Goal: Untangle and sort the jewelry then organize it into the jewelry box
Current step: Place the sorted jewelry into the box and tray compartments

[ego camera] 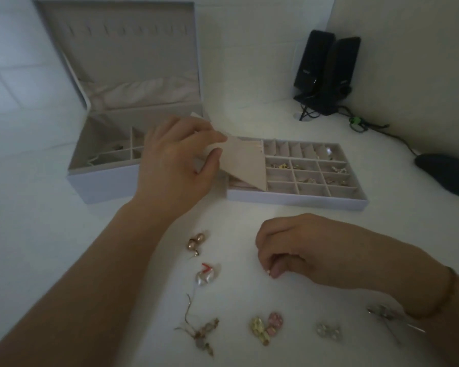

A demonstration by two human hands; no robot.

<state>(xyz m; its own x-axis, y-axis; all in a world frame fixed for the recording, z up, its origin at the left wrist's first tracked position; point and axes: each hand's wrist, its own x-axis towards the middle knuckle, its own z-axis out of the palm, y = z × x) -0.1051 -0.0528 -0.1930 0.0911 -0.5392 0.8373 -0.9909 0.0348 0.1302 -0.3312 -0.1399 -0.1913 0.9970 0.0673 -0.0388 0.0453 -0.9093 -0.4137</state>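
Note:
A pale jewelry box stands open at the left with its lid up. Its divided tray lies beside it on the white desk and holds small pieces in several cells. My left hand grips a beige flap tilted up over the tray's left end. My right hand pinches a tiny pale piece just above the desk. Loose pieces lie near me: gold pearl earrings, a pearly piece with a red mark, a chain with a tangled cluster, pastel flower earrings and a clear bead piece.
Two black speakers with cables stand in the back corner. A dark computer mouse sits at the right edge. A silvery pin-like piece lies under my right wrist, which wears a thin bracelet.

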